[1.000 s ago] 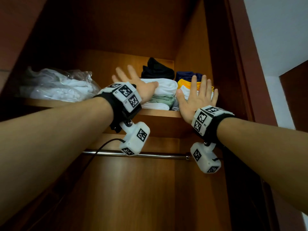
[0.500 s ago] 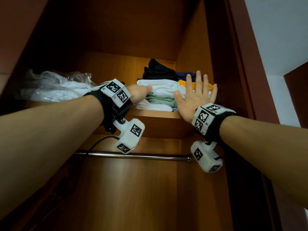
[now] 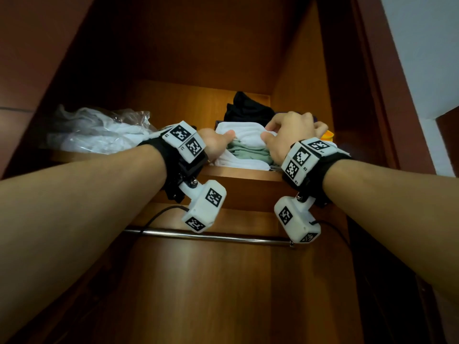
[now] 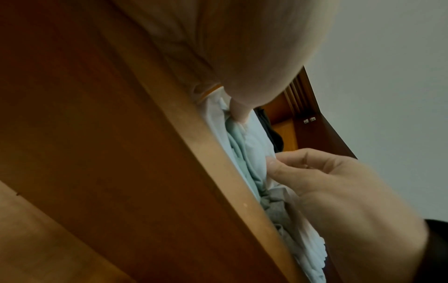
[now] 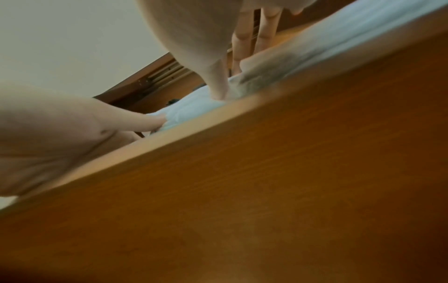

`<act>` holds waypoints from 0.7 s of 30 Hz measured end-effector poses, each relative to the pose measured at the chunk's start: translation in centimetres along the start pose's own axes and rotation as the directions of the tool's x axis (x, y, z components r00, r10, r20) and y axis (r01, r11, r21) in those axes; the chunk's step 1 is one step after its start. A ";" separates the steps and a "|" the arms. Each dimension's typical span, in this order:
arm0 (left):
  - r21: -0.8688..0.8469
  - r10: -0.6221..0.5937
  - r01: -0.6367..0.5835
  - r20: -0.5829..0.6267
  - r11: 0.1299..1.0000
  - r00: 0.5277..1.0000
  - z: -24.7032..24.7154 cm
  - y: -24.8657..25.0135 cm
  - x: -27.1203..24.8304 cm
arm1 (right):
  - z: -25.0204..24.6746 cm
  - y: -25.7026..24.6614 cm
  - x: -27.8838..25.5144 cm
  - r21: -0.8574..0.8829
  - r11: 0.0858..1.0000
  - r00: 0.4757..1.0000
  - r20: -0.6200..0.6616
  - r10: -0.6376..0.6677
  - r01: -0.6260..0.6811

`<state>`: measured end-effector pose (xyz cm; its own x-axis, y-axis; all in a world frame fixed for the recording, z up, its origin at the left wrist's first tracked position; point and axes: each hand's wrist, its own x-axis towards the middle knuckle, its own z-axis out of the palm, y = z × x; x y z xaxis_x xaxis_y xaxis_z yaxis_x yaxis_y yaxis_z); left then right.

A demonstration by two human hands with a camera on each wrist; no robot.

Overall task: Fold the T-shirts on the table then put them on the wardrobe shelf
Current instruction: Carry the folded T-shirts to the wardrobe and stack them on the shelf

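T-shirts (image 3: 244,147) sit in a folded pile on the wardrobe shelf (image 3: 244,175), at its front edge. A moment ago my hands were flat and open. Now my left hand (image 3: 216,146) and my right hand (image 3: 288,135) have curled and pinch the white top shirt. I think I am tidying the pile, so this part is almost done.

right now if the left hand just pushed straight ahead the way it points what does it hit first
Probably the folded white T-shirt topping the stack on the wardrobe shelf. The left hand is already at that stack's left side, thumb against the cloth. Depth past it is unclear.
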<state>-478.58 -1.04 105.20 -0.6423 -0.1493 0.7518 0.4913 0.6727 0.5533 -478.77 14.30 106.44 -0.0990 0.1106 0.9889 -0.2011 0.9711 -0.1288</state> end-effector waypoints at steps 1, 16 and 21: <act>0.013 0.004 -0.004 -0.002 1.000 1.000 0.1 0.1 0.0 | 0.1 -0.1 0.0 -0.003 1.000 1.000 0.005 0.006 -0.006; -0.210 0.018 0.005 0.104 0.978 0.994 -2.6 1.5 0.0 | -1.5 0.0 2.5 0.146 0.982 0.992 -0.006 0.123 -0.121; -0.236 0.029 -0.020 0.036 0.972 0.999 -3.9 4.4 3.5 | -1.3 -0.8 5.4 0.133 0.988 0.968 0.248 0.041 -0.076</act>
<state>-476.32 -1.45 111.66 -0.6485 -0.1031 0.7542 0.6290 0.4854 0.6072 -477.87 14.41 112.01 -0.3457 0.0946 0.9336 -0.3210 0.9229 -0.2124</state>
